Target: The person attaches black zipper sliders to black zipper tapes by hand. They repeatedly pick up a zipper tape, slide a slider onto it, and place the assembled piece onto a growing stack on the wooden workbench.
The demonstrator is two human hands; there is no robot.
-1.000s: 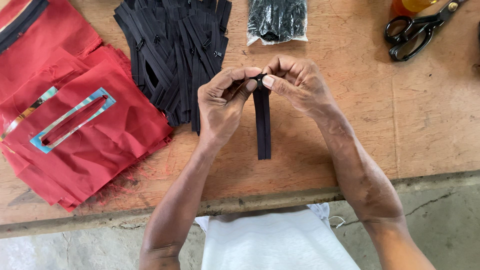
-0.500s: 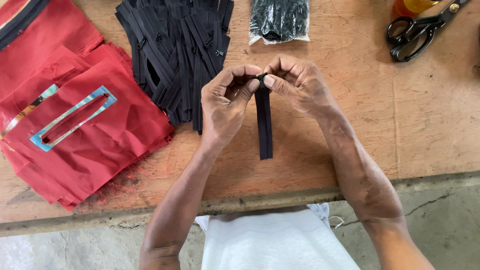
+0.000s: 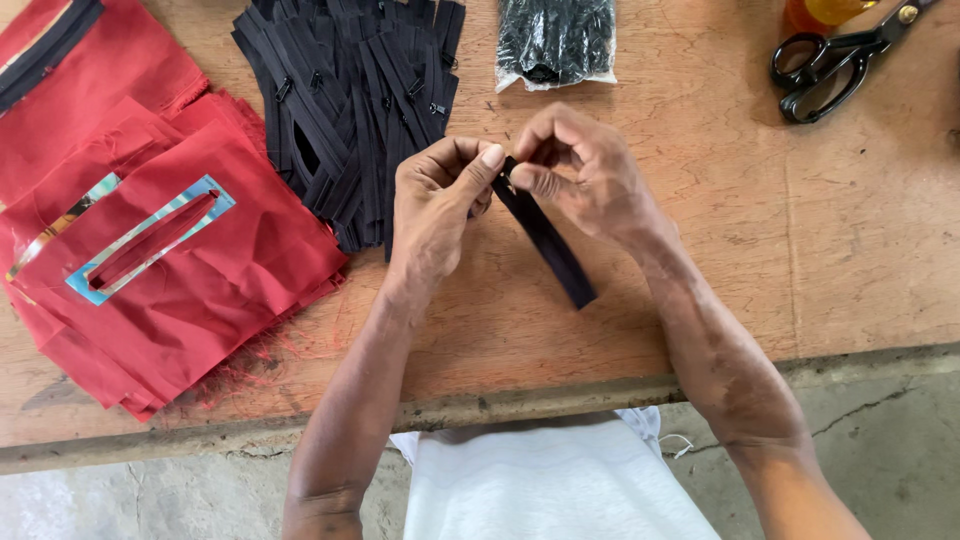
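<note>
1. Nearest the camera, a white cloth (image 3: 545, 480) hangs below the worn edge of the scuffed wooden table (image 3: 850, 250).
2. Just above the tabletop, the left hand (image 3: 435, 205) and right hand (image 3: 580, 170) meet, both pinching the top end of a short black zipper strip (image 3: 545, 240); its free end slants down toward the right forearm.
3. Both hands have thumb and forefinger pressed together on that same small spot, so a slip looks possible: the strip could twist or drop if either pinch loosens.
4. Left of the hands lie red fabric pieces (image 3: 200, 290), one with a blue-edged slot.
5. Farther back sit a pile of black zippers (image 3: 350, 90), a clear bag of small black parts (image 3: 555, 40) and black-handled scissors (image 3: 830, 65).
</note>
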